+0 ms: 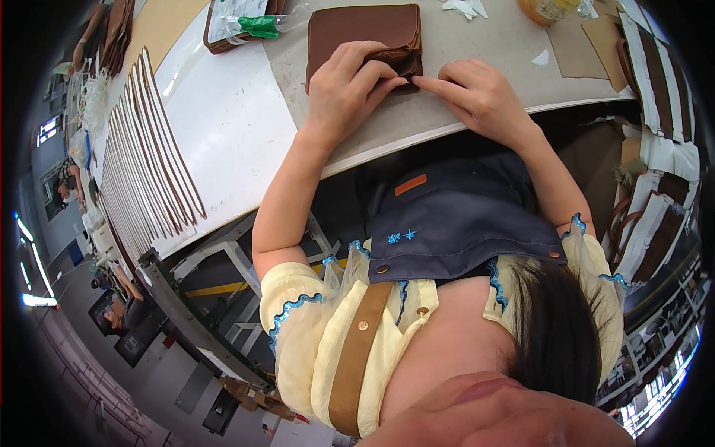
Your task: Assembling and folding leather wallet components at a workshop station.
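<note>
A stack of thin brown leather pieces (363, 30) lies on the grey work surface in front of me. My left hand (346, 89) rests over its near edge, fingers bent and thumb pressed in, pinching the lifted, fanned-out layers near the right corner. Opposite it, my right hand (482, 97) reaches in with the index finger stretched out. That fingertip touches the corner of the leather, close to my left thumb. The other right fingers are curled, and I see nothing held in them.
Left of the stack, brown strips (149, 149) lie in a long row on the white table (231, 127). A wrapped bundle with green tape (258, 27) sits behind. A jar (547, 9), white scraps (465, 7) and cardboard (577, 52) lie right. Brown-and-white striped pieces (655, 74) are stacked far right.
</note>
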Demonstrator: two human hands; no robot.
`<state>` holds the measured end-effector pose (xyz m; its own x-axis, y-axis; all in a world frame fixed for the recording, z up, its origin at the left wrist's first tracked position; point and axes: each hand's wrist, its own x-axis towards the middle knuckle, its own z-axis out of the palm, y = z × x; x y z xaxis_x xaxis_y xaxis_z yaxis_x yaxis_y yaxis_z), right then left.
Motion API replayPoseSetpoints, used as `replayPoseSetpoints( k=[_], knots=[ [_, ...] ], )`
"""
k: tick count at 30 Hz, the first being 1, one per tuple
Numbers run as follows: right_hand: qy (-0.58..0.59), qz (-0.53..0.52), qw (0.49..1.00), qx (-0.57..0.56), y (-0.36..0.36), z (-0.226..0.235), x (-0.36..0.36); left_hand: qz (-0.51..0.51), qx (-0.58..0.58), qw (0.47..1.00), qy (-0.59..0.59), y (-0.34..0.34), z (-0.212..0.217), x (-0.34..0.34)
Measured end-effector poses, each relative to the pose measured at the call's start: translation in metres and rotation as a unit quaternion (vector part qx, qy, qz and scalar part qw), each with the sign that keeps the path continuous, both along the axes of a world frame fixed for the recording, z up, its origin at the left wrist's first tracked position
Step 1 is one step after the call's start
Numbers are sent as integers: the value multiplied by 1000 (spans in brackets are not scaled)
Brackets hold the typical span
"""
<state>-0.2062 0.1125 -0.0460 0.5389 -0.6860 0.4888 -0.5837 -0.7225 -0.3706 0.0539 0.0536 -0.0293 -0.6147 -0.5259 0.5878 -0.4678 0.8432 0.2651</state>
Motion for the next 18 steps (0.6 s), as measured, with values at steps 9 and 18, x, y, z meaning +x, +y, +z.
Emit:
replayPoseSetpoints(
  k=[9,18],
  knots=[
    [14,-2,1000,8,-1,0,0,2,30,997,68,-7,-9,3],
    [6,-5,1000,23,0,0,1,-37,8,999,16,-5,1,2]
  ],
)
